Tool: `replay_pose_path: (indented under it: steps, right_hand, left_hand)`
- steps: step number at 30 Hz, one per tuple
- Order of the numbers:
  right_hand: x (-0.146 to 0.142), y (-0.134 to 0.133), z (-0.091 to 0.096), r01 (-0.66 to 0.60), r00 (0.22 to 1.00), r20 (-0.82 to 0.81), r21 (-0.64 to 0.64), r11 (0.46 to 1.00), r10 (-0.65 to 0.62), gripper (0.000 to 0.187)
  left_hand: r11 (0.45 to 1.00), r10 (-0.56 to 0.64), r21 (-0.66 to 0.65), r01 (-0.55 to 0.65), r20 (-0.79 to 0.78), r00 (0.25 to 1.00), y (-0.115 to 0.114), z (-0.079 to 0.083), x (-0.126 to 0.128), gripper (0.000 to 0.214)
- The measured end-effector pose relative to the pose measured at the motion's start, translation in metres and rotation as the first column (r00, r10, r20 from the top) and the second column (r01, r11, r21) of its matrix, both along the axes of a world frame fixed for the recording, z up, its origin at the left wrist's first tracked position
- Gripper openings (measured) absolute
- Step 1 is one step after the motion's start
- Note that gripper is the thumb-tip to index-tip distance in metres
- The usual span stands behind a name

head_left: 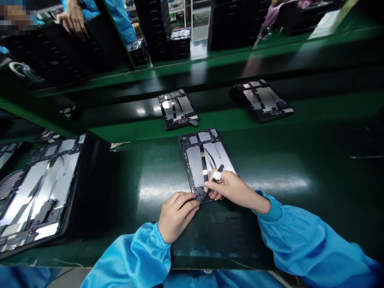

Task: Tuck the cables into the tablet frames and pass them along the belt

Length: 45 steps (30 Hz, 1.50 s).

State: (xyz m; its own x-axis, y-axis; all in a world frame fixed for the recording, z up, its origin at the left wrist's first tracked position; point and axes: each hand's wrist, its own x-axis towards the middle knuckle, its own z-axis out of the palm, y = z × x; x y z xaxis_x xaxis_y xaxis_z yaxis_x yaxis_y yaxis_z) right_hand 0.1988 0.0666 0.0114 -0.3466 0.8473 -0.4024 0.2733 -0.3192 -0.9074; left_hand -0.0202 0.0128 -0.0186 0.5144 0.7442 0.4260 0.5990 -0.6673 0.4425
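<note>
An opened tablet chassis [207, 156] lies back-up on the dark green bench in front of me, showing silver plates and a flat cable down its middle. My left hand [175, 216] has its fingers curled and pressed on the chassis's near edge. My right hand [229, 188] is closed around a thin black stylus-like tool [218, 171], with a white cot on one fingertip, and the tool's tip rests near the cable's lower end.
Two more open tablet chassis [177, 109] [264, 100] lie on the conveyor belt beyond. A stack of chassis [39, 192] fills a tray at my left. Another person's hand [72, 18] works at the far left; black tray stacks [168, 28] stand behind.
</note>
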Motion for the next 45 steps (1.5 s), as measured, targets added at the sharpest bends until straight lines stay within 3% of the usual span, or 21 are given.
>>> replay_pose_path:
  steps: [10,14,18,23,30,39,45]
  right_hand:
    - [0.003,0.001,-0.001,0.067,0.998,-0.02,0.013,0.998,-0.067,0.021]
    - [0.021,-0.008,-0.001,0.158,0.987,0.002,0.109,0.981,-0.16,0.026]
    - [0.034,-0.021,-0.004,0.106,0.992,0.04,0.23,0.967,-0.118,0.024]
    - [0.031,-0.026,-0.007,0.057,0.987,0.129,0.285,0.957,-0.097,0.025]
    - [0.028,-0.025,-0.01,0.096,0.987,0.099,0.294,0.951,-0.13,0.025]
    - [0.027,-0.026,-0.006,0.115,0.985,0.093,0.288,0.951,-0.147,0.023]
    - [0.026,-0.025,-0.007,0.109,0.983,0.11,0.308,0.945,-0.149,0.023]
  left_hand:
    - [0.982,-0.04,0.167,0.087,-0.268,0.963,-0.004,0.004,-0.005,0.03]
    - [0.989,-0.047,0.123,0.077,-0.227,0.973,-0.002,0.003,-0.005,0.03]
    - [0.99,-0.048,0.119,0.07,-0.183,0.982,-0.001,0.002,-0.003,0.029]
    - [0.99,-0.042,0.129,0.063,-0.156,0.987,-0.002,0.002,-0.002,0.029]
    - [0.99,-0.027,0.135,0.047,-0.145,0.989,-0.002,0.002,0.0,0.026]
    - [0.981,-0.017,0.18,0.077,-0.316,0.949,-0.007,-0.002,-0.001,0.039]
    - [0.986,0.0,0.158,0.05,-0.306,0.952,-0.007,0.0,0.002,0.036]
